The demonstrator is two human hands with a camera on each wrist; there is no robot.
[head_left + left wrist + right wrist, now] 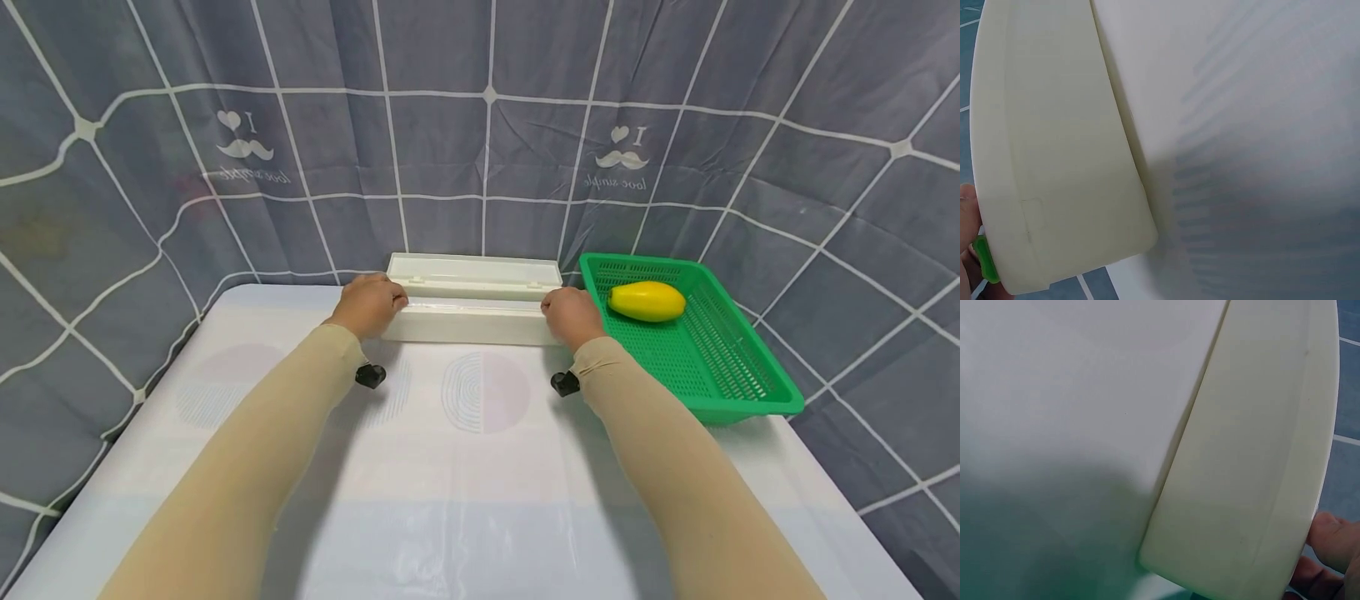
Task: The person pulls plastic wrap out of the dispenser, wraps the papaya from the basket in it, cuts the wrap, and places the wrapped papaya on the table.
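Note:
A long white cling film dispenser [472,328] lies across the far part of the table, its lid [480,271] raised and tilted back. Shiny clear film shows along its opening. My left hand [367,306] grips the left end with curled fingers, beside a small green piece [985,259]. At the opposite end my right hand [572,317] pinches near the top edge, thumb and finger [1334,540] together at the corner. I cannot tell whether the fingers also hold the film's edge.
A green plastic basket [750,354] stands at the right, close to my right hand, with a yellow papaya [647,301] inside. A grey curtain with white lines [435,142] hangs behind the table [480,533], which has a pale patterned cover.

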